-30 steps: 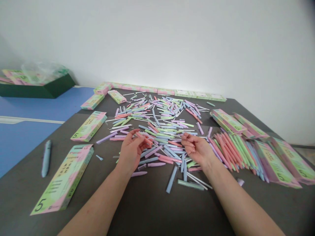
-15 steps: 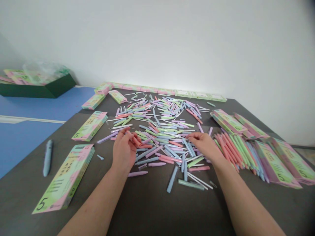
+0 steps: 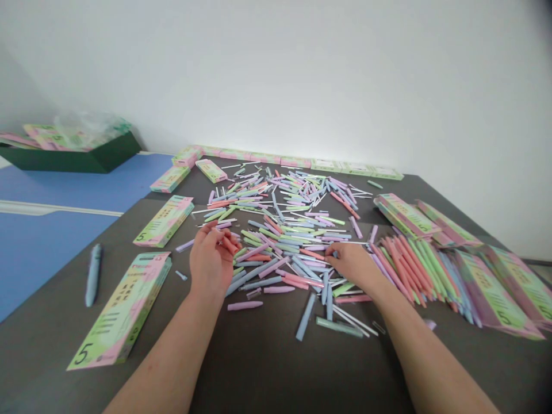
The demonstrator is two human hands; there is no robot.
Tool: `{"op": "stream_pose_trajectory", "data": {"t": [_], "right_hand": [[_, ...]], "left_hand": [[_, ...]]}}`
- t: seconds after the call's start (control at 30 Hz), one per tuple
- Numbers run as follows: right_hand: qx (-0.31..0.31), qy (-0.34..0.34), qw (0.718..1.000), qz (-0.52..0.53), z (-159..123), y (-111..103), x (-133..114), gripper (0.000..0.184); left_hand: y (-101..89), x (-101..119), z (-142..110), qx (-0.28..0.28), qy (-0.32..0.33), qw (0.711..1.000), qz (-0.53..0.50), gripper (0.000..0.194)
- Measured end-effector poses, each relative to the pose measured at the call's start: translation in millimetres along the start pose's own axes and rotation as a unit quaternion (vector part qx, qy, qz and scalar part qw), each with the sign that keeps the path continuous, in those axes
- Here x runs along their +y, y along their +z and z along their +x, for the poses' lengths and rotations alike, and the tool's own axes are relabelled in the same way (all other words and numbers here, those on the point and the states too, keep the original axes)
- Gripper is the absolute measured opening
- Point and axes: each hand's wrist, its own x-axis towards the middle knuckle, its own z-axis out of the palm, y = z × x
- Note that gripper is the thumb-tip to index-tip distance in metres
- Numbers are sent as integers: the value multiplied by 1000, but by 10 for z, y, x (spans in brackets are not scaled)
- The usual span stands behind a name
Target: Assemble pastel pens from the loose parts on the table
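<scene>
While clasping coral pen pieces (image 3: 230, 245) in left hand (image 3: 209, 260), reaching right hand (image 3: 351, 261) down among scattered pens (image 3: 287, 236). Cannot tell whether pinching any there.

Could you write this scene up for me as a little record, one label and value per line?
Left hand: holds at least one slim coral plastic pen piece
Right hand: at the loose pile of slim pastel plastic pen parts; grip unclear
Right side: row of coral, green and blue plastic pieces, laid side by side
Left side: flat green-and-pink printed box; lone blue plastic pen
Upper left: dark green open tray
Surface: dark grey tabletop
</scene>
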Motion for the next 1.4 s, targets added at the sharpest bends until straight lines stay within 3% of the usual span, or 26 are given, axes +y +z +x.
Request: {"op": "stream_pose_trajectory", "data": {"t": [0.17,0.37,0.63,0.93,1.07,1.2,1.4], "right_hand": [[-9,-5,999,32,-25,-93,-17,20],[-92,-54,983,148,-144,-288,-23,18],[-98,-85,985,115,-113,-106,-92,15],[-73,-78,994,31,-104,-76,-235,18],[-22,-87,993,79,40,-208,-445,20],[18,-130,988,78,399,-280,-834,24],[-22,-172,984,44,985,-21,-1396,29]], "left_hand": [[-10,-8,-7,0,-3,1000,1,30],[-19,-21,-16,-15,-7,1000,3,32],[26,-81,-77,-16,-27,999,22,31],[108,-311,-389,-140,-182,964,133,26],[134,-371,-489,-186,-210,950,140,23],[142,-402,-555,-226,-212,938,156,15],[189,-342,-691,-300,-207,916,167,10]]}}
